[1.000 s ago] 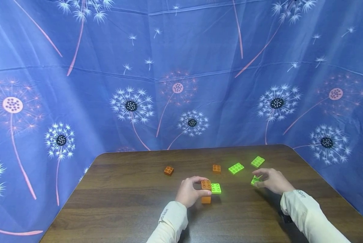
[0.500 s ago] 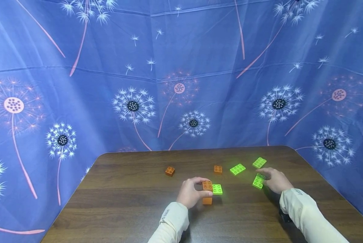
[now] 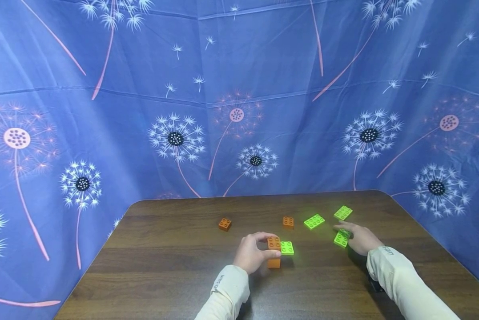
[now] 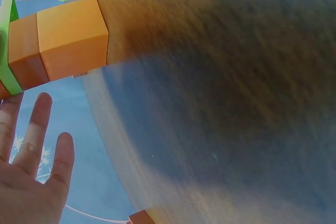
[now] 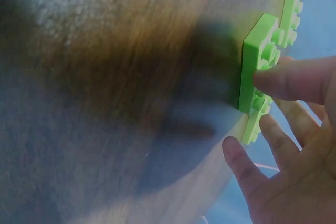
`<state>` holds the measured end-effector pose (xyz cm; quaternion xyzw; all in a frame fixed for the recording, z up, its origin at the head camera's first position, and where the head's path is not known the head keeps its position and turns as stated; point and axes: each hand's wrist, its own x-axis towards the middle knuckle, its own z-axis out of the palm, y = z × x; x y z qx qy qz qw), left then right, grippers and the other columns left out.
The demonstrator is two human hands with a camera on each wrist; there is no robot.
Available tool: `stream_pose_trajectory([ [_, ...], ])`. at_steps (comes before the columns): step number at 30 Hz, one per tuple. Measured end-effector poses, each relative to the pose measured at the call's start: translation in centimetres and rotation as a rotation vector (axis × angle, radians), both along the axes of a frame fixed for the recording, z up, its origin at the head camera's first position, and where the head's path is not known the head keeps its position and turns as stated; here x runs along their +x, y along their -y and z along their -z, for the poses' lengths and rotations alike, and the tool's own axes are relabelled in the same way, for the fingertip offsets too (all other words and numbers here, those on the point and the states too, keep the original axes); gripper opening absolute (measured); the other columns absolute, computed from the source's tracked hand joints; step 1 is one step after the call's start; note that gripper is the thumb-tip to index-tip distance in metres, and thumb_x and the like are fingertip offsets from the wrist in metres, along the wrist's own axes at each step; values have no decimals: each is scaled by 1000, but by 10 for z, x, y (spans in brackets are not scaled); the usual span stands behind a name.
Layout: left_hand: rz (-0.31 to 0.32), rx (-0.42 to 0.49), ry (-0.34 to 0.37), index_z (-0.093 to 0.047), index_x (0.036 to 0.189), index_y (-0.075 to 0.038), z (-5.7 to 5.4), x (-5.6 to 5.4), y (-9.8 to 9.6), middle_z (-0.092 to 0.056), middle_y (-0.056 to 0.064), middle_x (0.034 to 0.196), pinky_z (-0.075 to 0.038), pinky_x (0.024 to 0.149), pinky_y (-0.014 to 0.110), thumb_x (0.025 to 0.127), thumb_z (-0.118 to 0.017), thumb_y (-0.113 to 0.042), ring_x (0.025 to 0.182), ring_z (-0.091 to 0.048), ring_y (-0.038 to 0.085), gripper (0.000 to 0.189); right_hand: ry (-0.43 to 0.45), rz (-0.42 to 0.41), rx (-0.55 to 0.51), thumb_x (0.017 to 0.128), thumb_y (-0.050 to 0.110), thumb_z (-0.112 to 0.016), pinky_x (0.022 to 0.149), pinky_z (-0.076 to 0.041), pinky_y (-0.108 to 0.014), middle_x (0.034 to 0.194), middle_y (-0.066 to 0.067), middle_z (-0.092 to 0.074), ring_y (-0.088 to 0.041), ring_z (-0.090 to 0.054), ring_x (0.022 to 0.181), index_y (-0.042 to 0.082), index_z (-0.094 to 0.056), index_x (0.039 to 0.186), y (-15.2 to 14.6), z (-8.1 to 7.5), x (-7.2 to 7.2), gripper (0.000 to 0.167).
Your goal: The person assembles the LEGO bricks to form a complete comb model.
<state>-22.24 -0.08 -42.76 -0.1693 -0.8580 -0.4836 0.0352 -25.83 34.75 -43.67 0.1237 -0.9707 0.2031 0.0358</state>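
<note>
Head view: left hand point(image 3: 252, 252) pinches the brick stack point(image 3: 274, 242) between thumb and fingers; a built-in green plate point(image 3: 287, 248) juts from the stack toward the right hand point(image 3: 363, 238). That hand, well apart from the left, is at the near green plate point(image 3: 341, 240), finger reaching across it; whether it grips or merely touches I cannot tell. Just beyond those fingertips lies the far green plate point(image 3: 343, 212); farther to their left, the third green plate point(image 3: 314, 222). Past the left hand on the table point(image 3: 163, 266): one orange brick point(image 3: 288, 222) ahead and to its right, another orange brick point(image 3: 225, 224) ahead and to its left. The step in hand, as I judge it: picking up the near plate while the stack is kept steady. Best done with thumb and finger on opposite edges, studs left uncovered, left hand pinching lightly. Right-hand thumb hidden here. Left wrist view: the stack runs, from the table upward, pale orange block point(image 4: 73, 35), darker orange block point(image 4: 24, 48), green plate, then an orange piece cut off by the frame. Thumb not visible; the three fingers shown are extended, contact hard to confirm. Right wrist view: thumb tip over the near plate's side, one finger partly hidden behind it, outer fingers spread clear. Whether the plate is off the table is unclear; the table nearest the lens is blurred.
</note>
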Motion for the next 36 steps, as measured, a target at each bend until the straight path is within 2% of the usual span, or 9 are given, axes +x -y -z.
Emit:
stream_pose_trajectory([
  [5,-5,-1,7,-78,112,-18,-1,-1,0,-72,8,124,-44,105,55,75,-90,-20,122,-61,34,39,-33,-25,-8,73,-2,-74,92,-44,-71,127,-38,-57,-62,-52,116,-5,-66,124,0,1,0,51],
  [10,-11,-7,9,-78,112,-17,1,-1,-1,-71,8,124,-44,105,55,75,-90,-19,122,-61,35,39,-49,-37,18,74,11,-85,87,-49,-66,114,-32,-61,-52,-60,103,-5,-68,121,2,1,1,53],
  [14,-10,-10,3,-78,112,-17,1,-2,-1,-72,8,124,-45,105,54,75,-90,-19,122,-61,34,40,-35,-41,20,76,17,-86,90,-47,-68,122,-33,-61,-56,-57,110,-3,-66,125,5,1,4,56],
  [17,-2,-6,1,-78,113,-17,2,-3,-1,-73,5,122,-45,105,52,75,-90,-19,121,-63,31,40,-36,-42,14,78,18,-85,94,-44,-69,124,-33,-61,-59,-54,115,-1,-68,124,6,2,7,52],
  [24,1,-3,1,-78,112,-17,3,-3,0,-73,3,120,-46,104,52,75,-90,-19,119,-63,30,39,-52,-28,12,81,19,-83,93,-44,-70,122,-34,-62,-59,-55,114,0,-71,118,7,7,9,44],
  [27,0,-1,5,-78,112,-17,3,-3,0,-73,3,120,-46,104,53,75,-90,-19,120,-63,30,39,-60,-26,13,80,20,-84,90,-47,-67,115,-29,-65,-55,-60,107,0,-72,116,7,8,11,43],
  [32,3,-6,7,-77,113,-17,3,-3,0,-74,2,119,-48,102,51,75,-90,-19,118,-64,30,40,-63,-33,5,79,22,-84,80,-52,-58,101,-14,-68,-37,-65,92,1,-73,114,9,8,15,42],
  [36,1,-11,14,-77,113,-17,3,-2,0,-74,2,119,-48,101,51,75,-90,-19,118,-63,30,40,-67,-40,-3,79,23,-85,84,-51,-61,105,-17,-69,-42,-65,97,2,-74,113,11,6,17,42],
])
